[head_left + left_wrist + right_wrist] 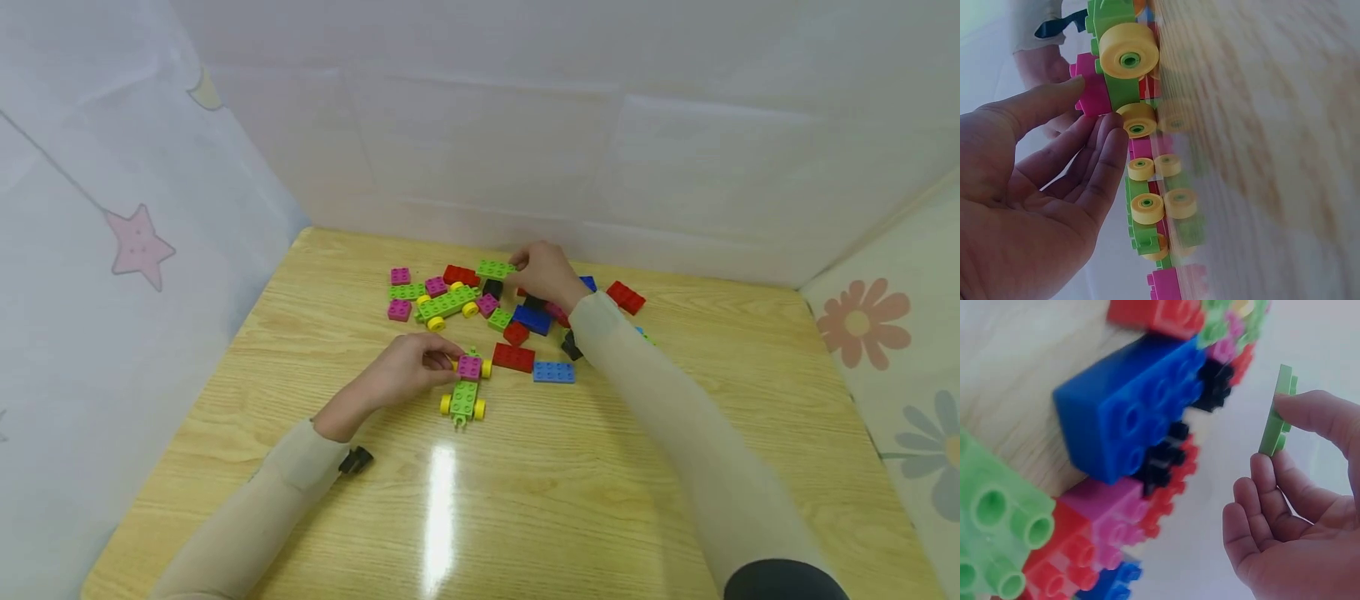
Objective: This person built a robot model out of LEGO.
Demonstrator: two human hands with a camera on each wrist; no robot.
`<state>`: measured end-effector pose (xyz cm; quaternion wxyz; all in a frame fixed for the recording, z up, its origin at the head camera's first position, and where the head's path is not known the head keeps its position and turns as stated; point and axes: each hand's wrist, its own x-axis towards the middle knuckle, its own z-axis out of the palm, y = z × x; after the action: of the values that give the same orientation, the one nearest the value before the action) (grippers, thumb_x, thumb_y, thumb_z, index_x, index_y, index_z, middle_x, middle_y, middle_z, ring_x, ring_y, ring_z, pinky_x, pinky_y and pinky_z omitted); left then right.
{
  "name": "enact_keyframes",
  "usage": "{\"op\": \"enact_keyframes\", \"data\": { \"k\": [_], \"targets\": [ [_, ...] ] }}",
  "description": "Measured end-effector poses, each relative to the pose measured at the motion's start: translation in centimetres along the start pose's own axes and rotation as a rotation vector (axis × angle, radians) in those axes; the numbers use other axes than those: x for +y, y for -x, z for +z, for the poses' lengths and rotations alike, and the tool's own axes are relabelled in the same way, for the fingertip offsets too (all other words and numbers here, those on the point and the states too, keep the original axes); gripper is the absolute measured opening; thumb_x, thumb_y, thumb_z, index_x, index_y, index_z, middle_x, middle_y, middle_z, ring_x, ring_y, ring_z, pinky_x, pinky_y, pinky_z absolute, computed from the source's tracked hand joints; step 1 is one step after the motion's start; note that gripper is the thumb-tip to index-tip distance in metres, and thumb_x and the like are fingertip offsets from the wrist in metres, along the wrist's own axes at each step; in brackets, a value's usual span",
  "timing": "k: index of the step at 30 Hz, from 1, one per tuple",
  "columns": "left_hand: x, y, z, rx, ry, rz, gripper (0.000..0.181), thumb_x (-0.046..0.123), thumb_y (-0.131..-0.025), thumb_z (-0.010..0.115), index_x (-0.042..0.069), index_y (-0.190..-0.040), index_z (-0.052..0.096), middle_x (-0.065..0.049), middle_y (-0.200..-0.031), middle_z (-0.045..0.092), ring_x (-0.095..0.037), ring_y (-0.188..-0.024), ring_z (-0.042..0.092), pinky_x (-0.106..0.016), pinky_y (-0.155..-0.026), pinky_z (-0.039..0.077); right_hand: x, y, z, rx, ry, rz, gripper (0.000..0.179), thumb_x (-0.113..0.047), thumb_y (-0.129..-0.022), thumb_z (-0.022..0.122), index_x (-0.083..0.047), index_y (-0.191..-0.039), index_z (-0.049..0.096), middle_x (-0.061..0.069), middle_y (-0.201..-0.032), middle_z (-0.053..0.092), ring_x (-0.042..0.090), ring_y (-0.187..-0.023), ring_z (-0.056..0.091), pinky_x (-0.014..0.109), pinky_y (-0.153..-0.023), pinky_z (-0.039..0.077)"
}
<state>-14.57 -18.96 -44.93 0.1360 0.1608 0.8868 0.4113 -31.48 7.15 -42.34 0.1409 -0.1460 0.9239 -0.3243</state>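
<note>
My left hand (405,369) pinches a small magenta brick (469,367) that sits on a green wheeled base (464,400) with yellow wheels. In the left wrist view, thumb and fingers are at the magenta brick (1092,84) on the green base's studs. Over the back of the brick pile, my right hand (546,271) pinches a flat green building brick (495,269) between thumb and fingertips. The right wrist view has this green brick (1277,412) held edge-on, raised off the table, with the other fingers curled below.
A second green wheeled base (447,304) stands left of the pile. Red (513,357) and light blue (553,372) bricks lie at the pile's front, a dark blue brick (532,320) behind them. Another red brick (626,297) lies at the right. White cloth (480,150) hangs behind the table.
</note>
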Motion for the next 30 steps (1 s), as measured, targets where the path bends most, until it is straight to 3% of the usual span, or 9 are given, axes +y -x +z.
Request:
{"op": "enact_keyframes", "data": {
  "k": [11, 16, 21, 30],
  "targets": [
    [-0.3, -0.1, -0.7, 0.013, -0.005, -0.007, 0.031, 0.020, -0.103, 0.083, 0.006, -0.130, 0.080, -0.008, -0.121, 0.081, -0.019, -0.107, 0.076, -0.038, -0.097, 0.066, -1.6, 6.0, 0.1, -0.087, -0.054, -0.161, 0.040, -0.030, -0.104, 0.081, -0.012, -0.139, 0.074, 0.008, -0.140, 0.072, 0.032, -0.130, 0.067, 0.053, -0.114, 0.057],
    [-0.9, 0.2, -2.2, 0.087, 0.036, -0.009, 0.031, 0.019, -0.103, 0.083, 0.003, -0.129, 0.081, -0.007, -0.121, 0.082, -0.022, -0.107, 0.077, -0.040, -0.097, 0.067, -2.4, 8.2, 0.4, -0.122, -0.030, -0.205, 0.038, -0.029, -0.102, 0.083, -0.012, -0.135, 0.075, 0.006, -0.139, 0.071, 0.036, -0.135, 0.067, 0.052, -0.115, 0.058],
    [-1.2, 0.4, -3.4, 0.149, 0.086, 0.039, 0.028, 0.018, -0.104, 0.083, 0.006, -0.129, 0.080, -0.008, -0.121, 0.080, -0.024, -0.108, 0.077, -0.031, -0.095, 0.065, -3.3, 9.9, 0.8, -0.142, -0.002, -0.240, 0.038, -0.029, -0.100, 0.086, -0.014, -0.133, 0.075, 0.003, -0.136, 0.072, 0.034, -0.134, 0.069, 0.051, -0.114, 0.059],
    [-0.9, 0.6, -3.8, 0.066, 0.198, 0.055, 0.028, 0.016, -0.105, 0.081, 0.009, -0.132, 0.080, -0.011, -0.129, 0.078, -0.025, -0.111, 0.076, -0.022, -0.094, 0.064, -3.8, 10.9, 1.5, -0.215, 0.013, -0.309, 0.040, -0.026, -0.100, 0.086, -0.013, -0.136, 0.075, 0.004, -0.135, 0.074, 0.032, -0.117, 0.071, 0.045, -0.100, 0.063]
  ]
}}
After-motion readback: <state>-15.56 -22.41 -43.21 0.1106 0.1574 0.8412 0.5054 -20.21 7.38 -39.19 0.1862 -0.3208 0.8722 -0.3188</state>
